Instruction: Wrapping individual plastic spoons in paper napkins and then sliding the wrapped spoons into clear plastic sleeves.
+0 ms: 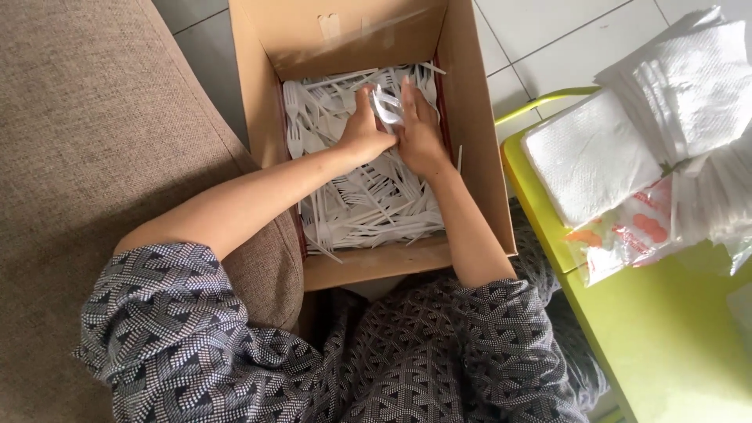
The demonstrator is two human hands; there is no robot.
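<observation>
An open cardboard box (478,149) stands on the floor in front of me, filled with a heap of white plastic forks (368,207). Both my hands are down inside it, pressed together near the far right of the heap. My left hand (363,131) is curled around a few forks. My right hand (421,129) lies beside it, fingers up against the same bunch of forks (386,104). My forearms in patterned grey sleeves reach in over the near wall of the box.
A brown fabric sofa (86,157) runs along the left. On the right is a yellow-green table (666,329) with stacks of white paper napkins (666,117) and a plastic wrapper (627,235). Pale floor tiles (548,39) lie beyond the box.
</observation>
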